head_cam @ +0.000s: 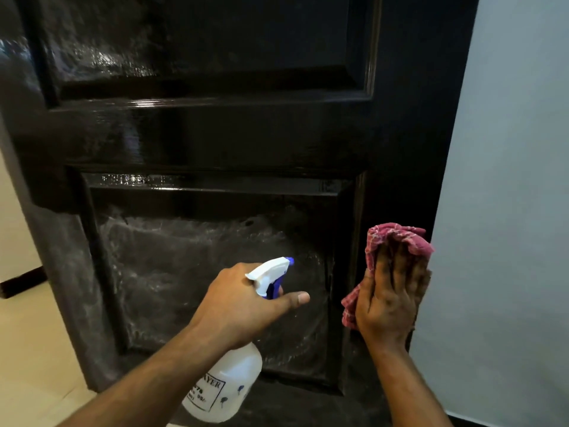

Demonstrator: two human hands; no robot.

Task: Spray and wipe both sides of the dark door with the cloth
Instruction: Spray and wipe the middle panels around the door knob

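Up close, the spray bottle (pixel 228 386), white with black print, hangs beneath the left grip (pixel 246 303). That grip is curled round the bottle's neck, forefinger (pixel 295 298) stretched straight out under the blue-and-white trigger head. The nozzle (pixel 288 261) sits just above the grip and aims ahead.

Over to the right grip (pixel 391 297): fingers straight and spread, palm flat, pressing the cloth (pixel 394 235) against the dark door (pixel 246 137). The cloth is pinkish-red with a pale check, and it bunches out above the fingertips and below the thumb. It sits on the door's upright strip, close to the right edge.

Just beyond the left grip is the lower panel (pixel 200 272), recessed and covered in cloudy wet streaks. Higher up, well above both grips, the upper panel (pixel 200 41) shows wet smears at its left.

A pale grey wall (pixel 508 180) runs right of the right grip. Light floor (pixel 30 349) lies left of the left grip.
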